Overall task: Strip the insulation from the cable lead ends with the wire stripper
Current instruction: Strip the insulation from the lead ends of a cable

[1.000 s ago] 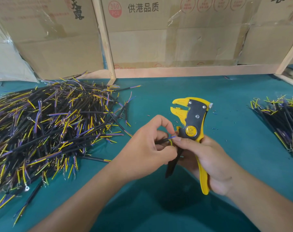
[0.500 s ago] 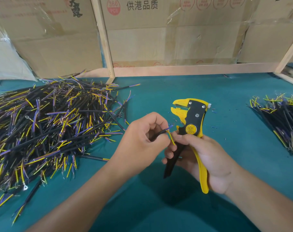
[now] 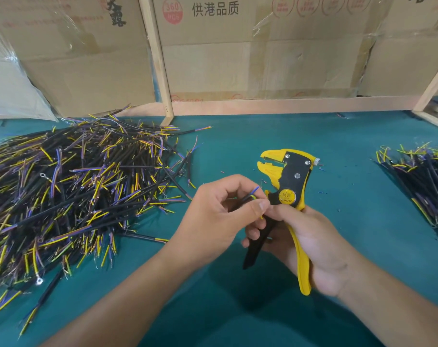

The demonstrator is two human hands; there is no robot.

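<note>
My left hand (image 3: 212, 219) holds a short black cable (image 3: 248, 197) between thumb and fingers; its blue and yellow leads stick out toward the right. My right hand (image 3: 308, 244) grips the yellow and black wire stripper (image 3: 290, 186) by its handles, jaws pointing up and left, slightly apart. The right forefinger touches the yellow lead beside my left thumb. The leads lie below the jaws, not in them. Most of the cable is hidden in my left hand.
A large heap of black cables (image 3: 70, 194) with yellow and purple leads covers the left of the teal table (image 3: 238, 141). A smaller bundle (image 3: 423, 186) lies at the right edge. Cardboard boxes (image 3: 263, 51) and a wooden frame (image 3: 157, 58) stand behind. Small insulation scraps (image 3: 320, 192) dot the table.
The two hands stay together in the middle. The cable's leads have spread apart, the blue one now pointing up and the yellow one bent down under my right forefinger.
</note>
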